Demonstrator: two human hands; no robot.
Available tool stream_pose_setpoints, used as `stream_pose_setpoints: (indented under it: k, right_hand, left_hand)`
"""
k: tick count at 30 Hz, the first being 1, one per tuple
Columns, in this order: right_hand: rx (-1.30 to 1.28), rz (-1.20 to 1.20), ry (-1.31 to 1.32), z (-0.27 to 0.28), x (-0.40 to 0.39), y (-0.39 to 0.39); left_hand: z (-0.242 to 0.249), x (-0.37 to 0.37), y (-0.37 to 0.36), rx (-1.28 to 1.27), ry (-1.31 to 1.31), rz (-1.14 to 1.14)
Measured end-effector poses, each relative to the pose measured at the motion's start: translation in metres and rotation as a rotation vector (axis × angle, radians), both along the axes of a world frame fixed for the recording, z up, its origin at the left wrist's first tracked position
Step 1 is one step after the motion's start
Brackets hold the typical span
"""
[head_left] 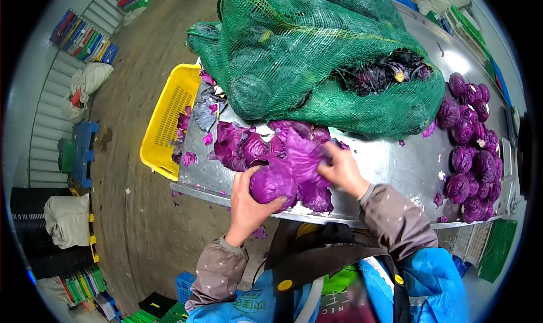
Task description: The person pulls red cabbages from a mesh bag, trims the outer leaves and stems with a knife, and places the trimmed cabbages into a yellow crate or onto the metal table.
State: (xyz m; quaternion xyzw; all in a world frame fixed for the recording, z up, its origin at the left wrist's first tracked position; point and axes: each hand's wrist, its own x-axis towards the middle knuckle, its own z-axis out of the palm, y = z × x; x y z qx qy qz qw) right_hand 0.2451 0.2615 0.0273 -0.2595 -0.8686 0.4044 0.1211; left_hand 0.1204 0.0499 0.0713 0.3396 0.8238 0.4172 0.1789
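Observation:
Wrapped round the left side of a purple cabbage [272, 184], my left hand [248, 205] holds it over the front edge of the metal table [379, 170]. My right hand [341, 170] is closed at a large loose purple leaf [304, 156] just right of the cabbage; its fingertips are slightly blurred. Torn outer leaves [240, 146] lie heaped behind and beside the cabbage. Behind them a green mesh sack [277, 57] rests on the table, with dark cabbages showing at its opening.
Several trimmed cabbages [473, 167] are piled at the table's right end. A yellow basket [164, 122] with leaf scraps stands against the left edge. Blue pallet [85, 153], stacked crates [85, 37] and white sacks [67, 221] are on the far left.

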Motion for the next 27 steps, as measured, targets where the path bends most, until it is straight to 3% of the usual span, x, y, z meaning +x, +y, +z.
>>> stream_pose_setpoints:
  k: [2,3,4,5,8,10,13,16,18,20,21,22,24,27]
  right_hand:
    - [0.078,-0.052,-0.243,0.010,0.005,0.020]
    - [0.077,-0.047,-0.243,0.017,0.004,0.017]
    - [0.061,-0.013,-0.064,0.024,0.002,0.010]
    - [0.047,0.017,0.117,0.033,0.000,0.002]
    - [-0.065,0.311,0.248,0.061,-0.015,-0.016]
    - [-0.027,0.403,0.145,0.065,-0.016,-0.024]
    - [-0.077,0.365,0.148,0.062,-0.018,-0.021]
    - [-0.226,0.422,0.064,0.059,-0.019,0.007]
    - [-0.315,0.161,0.078,0.045,-0.023,0.026]
    - [0.053,0.082,-0.021,0.051,-0.022,0.039]
    - [-0.018,0.086,0.125,0.060,-0.020,0.030]
    - [0.091,0.155,0.182,0.065,-0.019,0.022]
    - [0.086,0.338,0.191,0.073,-0.013,0.002]
    - [0.141,0.310,0.028,0.084,-0.007,-0.035]
  left_hand:
    - [-0.005,-0.005,-0.004,0.048,-0.136,0.019]
    - [-0.005,-0.005,-0.004,0.223,-0.512,0.104]
    - [-0.006,-0.003,-0.005,0.394,-0.891,0.188]
    - [-0.013,-0.006,-0.007,0.447,-0.984,0.174]
    - [-0.010,-0.006,-0.004,0.527,-1.143,0.192]
    - [-0.010,-0.005,-0.005,0.500,-1.173,0.218]
    - [-0.015,-0.007,-0.007,0.474,-1.306,0.316]
    - [-0.020,-0.008,-0.010,0.359,-1.240,0.187]
    - [-0.031,-0.004,-0.017,0.374,-1.496,0.184]
    - [-0.035,0.004,-0.011,0.449,-1.487,0.160]
    - [-0.033,0.006,-0.008,0.461,-1.549,0.201]
    - [-0.031,0.009,-0.005,0.471,-1.611,0.242]
    - [-0.029,0.011,0.002,0.435,-1.589,0.283]
    - [-0.027,0.012,0.006,0.558,-1.634,0.256]
